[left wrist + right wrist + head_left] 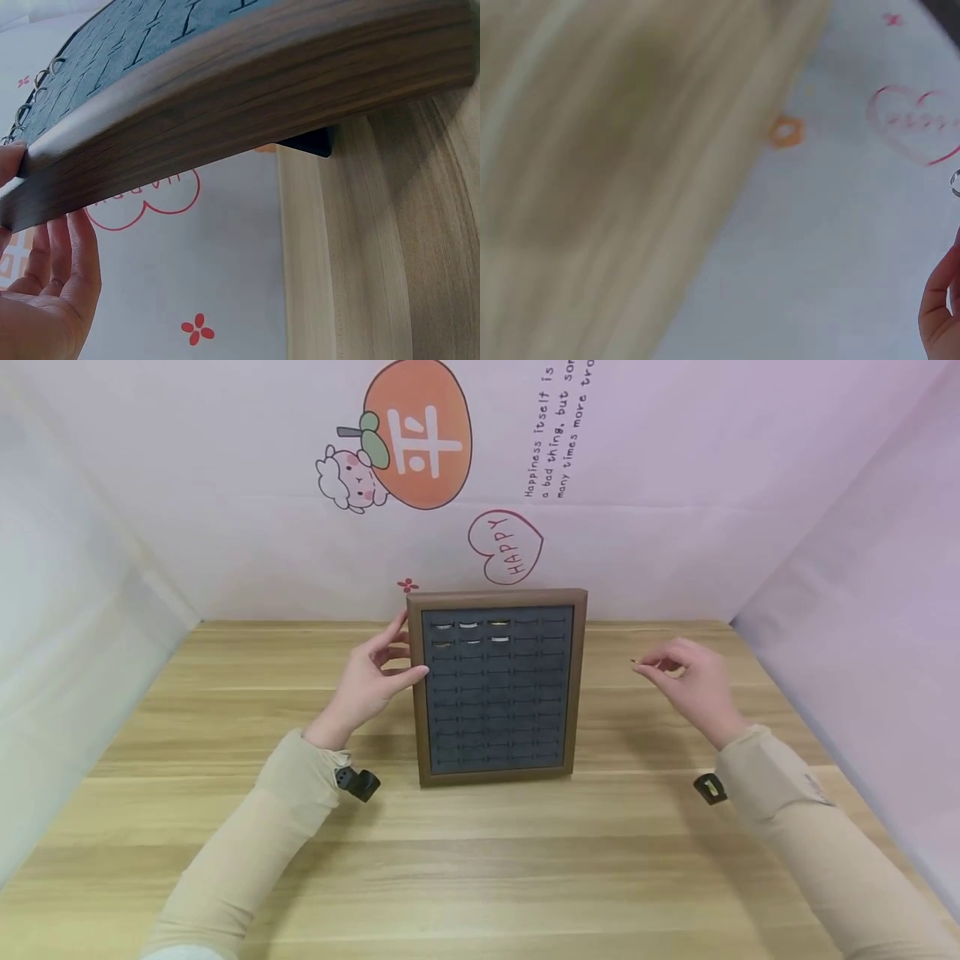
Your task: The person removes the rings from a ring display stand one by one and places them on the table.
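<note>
A wood-framed ring display board (574,693) stands upright on the table, its dark grey slotted pad facing me. Several rings (499,639) sit in the slots of its two top rows. My left hand (367,681) grips the board's left side, thumb at the front edge and fingers reaching behind; the left wrist view also shows this hand (56,292) under the wooden frame (187,105). Out to the right, my right hand (693,681) pinches a small ring (636,662) between thumb and fingertips, raised over the table. That ring (956,182) is partly cut off in the right wrist view.
A black support (311,142) juts out behind the board. The wood-grain table (480,877) runs back to a white printed cloth wall (645,560), with pale side walls (862,568) left and right. Much of the right wrist view is blurred.
</note>
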Demonstrator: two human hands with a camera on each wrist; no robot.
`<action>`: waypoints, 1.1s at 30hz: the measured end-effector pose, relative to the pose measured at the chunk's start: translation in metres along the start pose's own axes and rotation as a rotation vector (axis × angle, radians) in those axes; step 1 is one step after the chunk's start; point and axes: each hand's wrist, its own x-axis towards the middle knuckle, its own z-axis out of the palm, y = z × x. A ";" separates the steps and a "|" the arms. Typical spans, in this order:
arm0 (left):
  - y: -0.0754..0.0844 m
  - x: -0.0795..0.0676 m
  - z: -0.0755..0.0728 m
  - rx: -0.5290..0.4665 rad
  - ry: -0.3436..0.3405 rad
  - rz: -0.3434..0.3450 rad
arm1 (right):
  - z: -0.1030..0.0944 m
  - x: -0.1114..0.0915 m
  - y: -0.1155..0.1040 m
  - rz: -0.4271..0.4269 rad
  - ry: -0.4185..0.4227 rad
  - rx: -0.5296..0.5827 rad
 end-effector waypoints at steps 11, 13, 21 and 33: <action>0.001 0.001 0.001 0.008 0.004 0.011 | -0.003 -0.015 0.042 0.069 -0.268 -0.129; 0.002 0.001 0.002 0.009 0.002 0.013 | -0.002 -0.016 0.048 0.086 -0.324 -0.127; 0.002 -0.001 0.002 0.002 0.002 0.001 | 0.008 -0.020 0.067 0.125 -0.486 -0.095; 0.004 -0.003 0.001 0.003 0.005 0.003 | 0.017 -0.029 0.070 0.207 -0.575 -0.074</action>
